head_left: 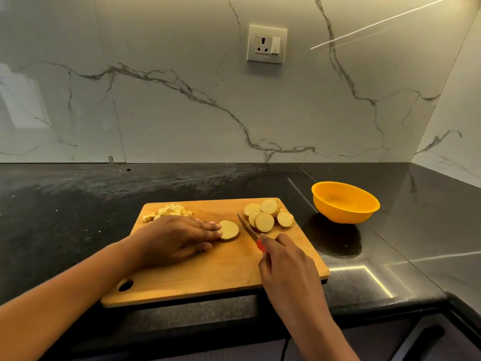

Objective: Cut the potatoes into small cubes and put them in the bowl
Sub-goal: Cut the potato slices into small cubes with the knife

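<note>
A wooden cutting board (203, 272) lies on the black counter. My left hand (174, 238) lies flat on it, fingertips touching a single round potato slice (230, 229). My right hand (283, 261) grips the red handle of a small knife (247, 228), whose blade points up-left between that slice and a pile of several potato slices (268, 214) at the board's far right. A heap of small potato cubes (169, 211) sits at the board's far left, behind my left hand. An orange bowl (345, 201) stands on the counter to the right of the board; no potato shows inside it.
The black stone counter (78, 209) runs left and behind the board to a marble wall with a power socket (267, 44). The counter's front edge lies just below the board, which overhangs it slightly. A side wall closes the right corner.
</note>
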Demonstrator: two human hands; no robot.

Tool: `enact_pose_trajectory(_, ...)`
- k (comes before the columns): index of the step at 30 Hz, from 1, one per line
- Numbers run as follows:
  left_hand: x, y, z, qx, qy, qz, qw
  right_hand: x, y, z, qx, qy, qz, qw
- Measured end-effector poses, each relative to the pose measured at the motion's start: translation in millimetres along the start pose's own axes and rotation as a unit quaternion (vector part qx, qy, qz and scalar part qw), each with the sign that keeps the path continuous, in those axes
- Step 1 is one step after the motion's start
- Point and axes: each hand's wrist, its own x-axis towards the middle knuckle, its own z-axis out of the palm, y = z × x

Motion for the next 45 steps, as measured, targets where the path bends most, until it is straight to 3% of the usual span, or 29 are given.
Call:
enact_pose_trajectory(12, -4.5, -11.4, -1.3, -0.092, 0.031, -0.035, 0.995, 7.7, -8.1, 5.6, 0.028, -0.039, -0.041, 0.998)
enact_pose_trajectory(22, -4.8, 1.0, -4.5, 0.03, 0.072, 0.049, 0.996, 6.7, 0.0, 1.9, 0.034, -0.058, -0.085, 0.994)
enact_pose_trajectory(45, 1.8, 8.8, 0.8, -0.036, 0.117, 0.042, 0.992, 25.1, -7.6, -0.4, -0.029, -0.118, -0.169, 0.978)
